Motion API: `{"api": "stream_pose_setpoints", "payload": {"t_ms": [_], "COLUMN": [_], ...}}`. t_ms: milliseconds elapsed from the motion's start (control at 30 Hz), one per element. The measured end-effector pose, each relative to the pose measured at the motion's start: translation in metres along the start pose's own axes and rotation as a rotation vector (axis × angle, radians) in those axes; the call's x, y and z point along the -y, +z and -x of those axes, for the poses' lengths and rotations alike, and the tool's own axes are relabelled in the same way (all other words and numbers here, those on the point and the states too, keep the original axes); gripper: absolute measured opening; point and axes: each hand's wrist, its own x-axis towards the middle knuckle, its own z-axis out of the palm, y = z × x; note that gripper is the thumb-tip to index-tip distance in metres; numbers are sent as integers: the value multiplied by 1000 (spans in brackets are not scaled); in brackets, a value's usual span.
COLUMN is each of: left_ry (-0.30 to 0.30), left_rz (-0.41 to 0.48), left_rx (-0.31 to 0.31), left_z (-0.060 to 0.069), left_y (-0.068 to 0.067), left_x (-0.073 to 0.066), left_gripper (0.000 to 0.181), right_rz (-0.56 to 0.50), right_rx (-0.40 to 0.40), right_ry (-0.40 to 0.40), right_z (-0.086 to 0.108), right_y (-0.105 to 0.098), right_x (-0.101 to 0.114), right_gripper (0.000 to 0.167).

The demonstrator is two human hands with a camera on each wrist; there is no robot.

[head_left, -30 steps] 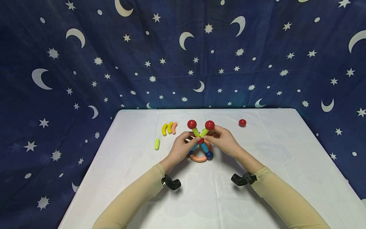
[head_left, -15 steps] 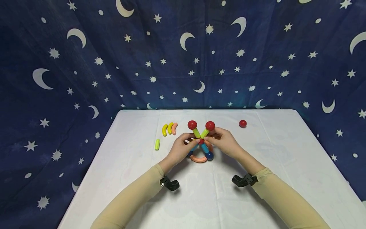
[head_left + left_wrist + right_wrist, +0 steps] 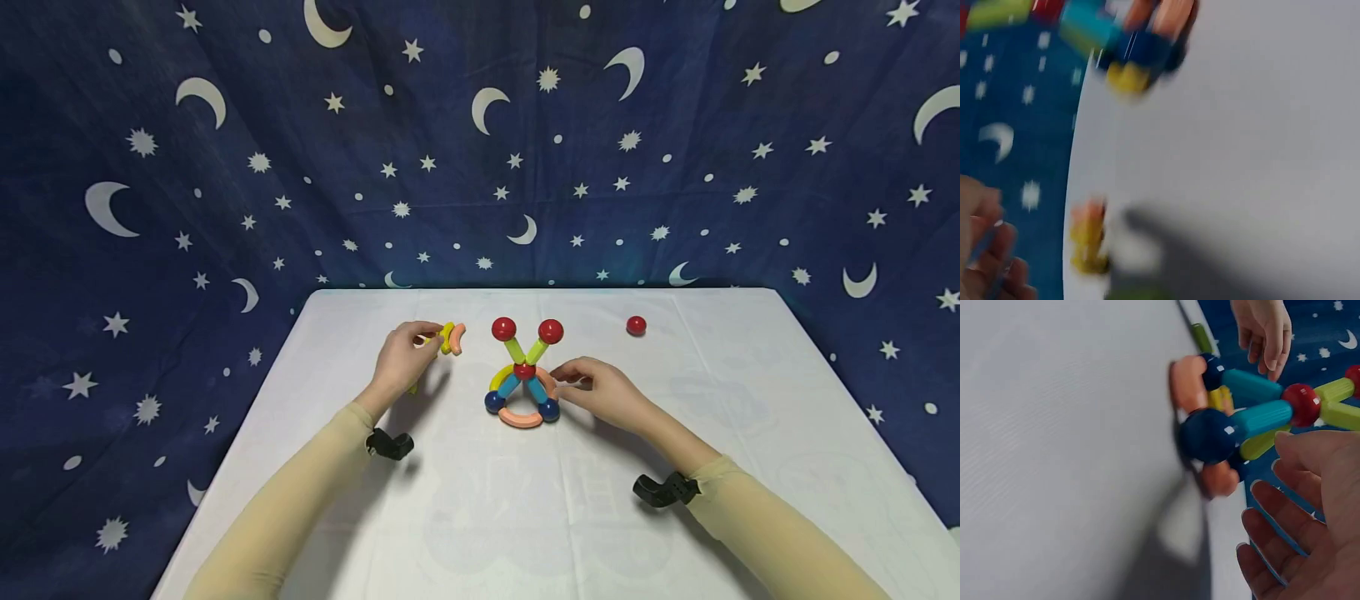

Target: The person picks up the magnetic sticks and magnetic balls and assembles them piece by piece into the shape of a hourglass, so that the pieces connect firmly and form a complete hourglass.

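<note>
A ball-and-rod figure stands mid-table, two red balls [image 3: 504, 329] on green rods [image 3: 536, 352] over a central red ball [image 3: 524, 371]. Blue rods [image 3: 537, 391] slope down to dark blue balls [image 3: 494, 402], linked by curved orange [image 3: 521, 418] and yellow pieces. My left hand [image 3: 399, 358] hovers over the loose curved pieces [image 3: 457, 339] at the left, partly covering them and a green rod; in its wrist view the fingers [image 3: 1002, 250] look relaxed and empty. My right hand [image 3: 609, 392] is beside the figure's right side, fingers [image 3: 1272, 519] spread, holding nothing.
A loose red ball [image 3: 636, 326] lies at the back right of the white table [image 3: 480, 517]. Behind the table hangs a dark blue cloth [image 3: 435, 108] with moons and stars.
Both hands have let go of the figure, which stays standing. My left hand has moved left to the loose pieces; my right hand has drawn slightly right and down.
</note>
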Motion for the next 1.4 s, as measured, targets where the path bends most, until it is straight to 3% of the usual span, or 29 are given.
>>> {"api": "stream_pose_setpoints", "payload": {"t_ms": [133, 267, 433, 800, 967, 1100, 1167, 1267, 1333, 1400], "left_ry": [-174, -346, -442, -487, -456, -419, -408, -371, -341, -295], "left_rz": [-149, -145, -174, -244, -273, -264, -175, 36, 186, 279], "left_rx": [90, 181, 228, 232, 226, 165, 138, 117, 122, 133], "left_z": [-19, -31, -38, -43, -45, -43, -43, -44, -46, -47], "left_y": [-18, -24, -21, -9, -9, -16, -22, -29, -33, -36], "left_x": [16, 26, 32, 23, 23, 28, 30, 29, 21, 8], "left_gripper": [40, 46, 47, 45, 39, 32, 32, 36, 41, 44], "right_rz": [34, 59, 71, 76, 84, 92, 91, 81, 75, 71], "right_rx": [27, 64, 61, 30, 22, 16, 16, 17, 17, 17], "right_ry": [12, 12, 26, -20, -53, -62, -60, -51, -45, -42], "right_z": [10, 13, 14, 11, 11, 11, 11, 13, 14, 14], "right_y": [0, 5, 10, 16, 18, 20, 20, 20, 19, 19], "right_x": [-12, -19, -19, -18, -17, -17, -17, -18, -19, -20], "right_gripper": [37, 43, 46, 34, 30, 30, 31, 31, 32, 32]}}
